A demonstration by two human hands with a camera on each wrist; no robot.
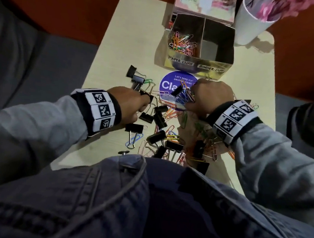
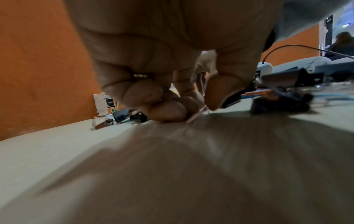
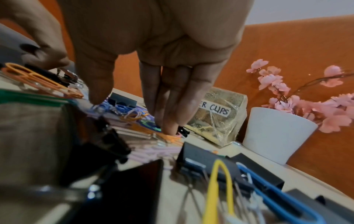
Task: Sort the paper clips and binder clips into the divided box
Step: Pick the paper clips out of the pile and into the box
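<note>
Left hand (image 2: 172,63) fingers (image 2: 164,110) pinch paper clip (image 2: 197,116) on table (image 2: 57,151); right hand (image 1: 209,98) fingers grasp paper clips (image 1: 187,95).

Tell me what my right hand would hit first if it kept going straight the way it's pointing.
Probably the divided box: the right hand points away from you toward its labelled front wall, past loose paper clips at its fingertips. Depth is unclear.

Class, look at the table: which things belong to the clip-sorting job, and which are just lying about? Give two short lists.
Belong to the job:
divided box
paper clips already in its left compartment
loose black binder clips
loose paper clips
left hand
right hand

Just lying about:
white pot of pink flowers
round blue sticker
pink printed box
</note>
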